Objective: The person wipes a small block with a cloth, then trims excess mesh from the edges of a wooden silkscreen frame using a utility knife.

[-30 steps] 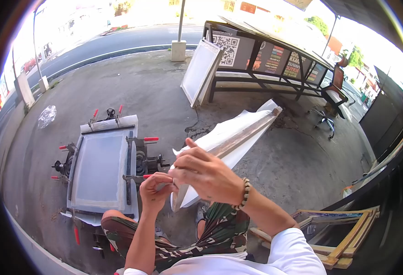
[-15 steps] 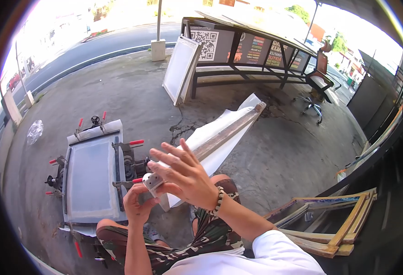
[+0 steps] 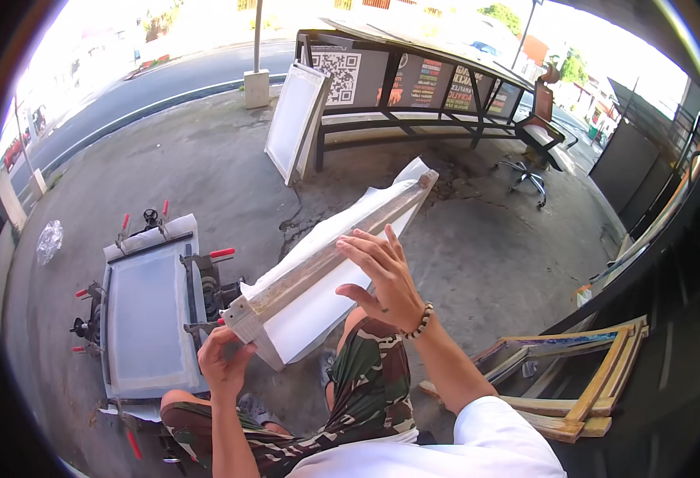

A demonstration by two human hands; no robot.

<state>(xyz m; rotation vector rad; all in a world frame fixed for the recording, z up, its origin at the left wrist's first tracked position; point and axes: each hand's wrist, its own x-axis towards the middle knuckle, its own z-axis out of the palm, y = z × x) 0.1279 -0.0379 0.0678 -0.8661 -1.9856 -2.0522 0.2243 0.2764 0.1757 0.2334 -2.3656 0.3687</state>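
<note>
A wooden screen-printing frame (image 3: 334, 253) with white mesh or sheet (image 3: 306, 319) on it stands tilted in front of me, its long edge running up to the right. At the near corner, my left hand (image 3: 224, 362) has its thumb and fingers closed at the frame's end; the exact contact is partly hidden. My right hand (image 3: 383, 279) is open over the frame's long bar, fingers stretched out and thumb apart. Whether its fingertips touch the wood is hard to tell. Its wrist wears a beaded bracelet (image 3: 420, 320).
Left of me stands a printing press (image 3: 147, 319) holding a screen, with red-handled clamps (image 3: 222, 252). Wooden frames (image 3: 589, 398) lie at the right. Another framed screen (image 3: 294, 119) leans on a black metal structure (image 3: 414, 131) with printed panels, near an office chair (image 3: 537, 135).
My right hand has moved away from the near corner, up and right along the bar. The frame's near end has shifted left and its corner now shows. My left hand stays near that corner.
</note>
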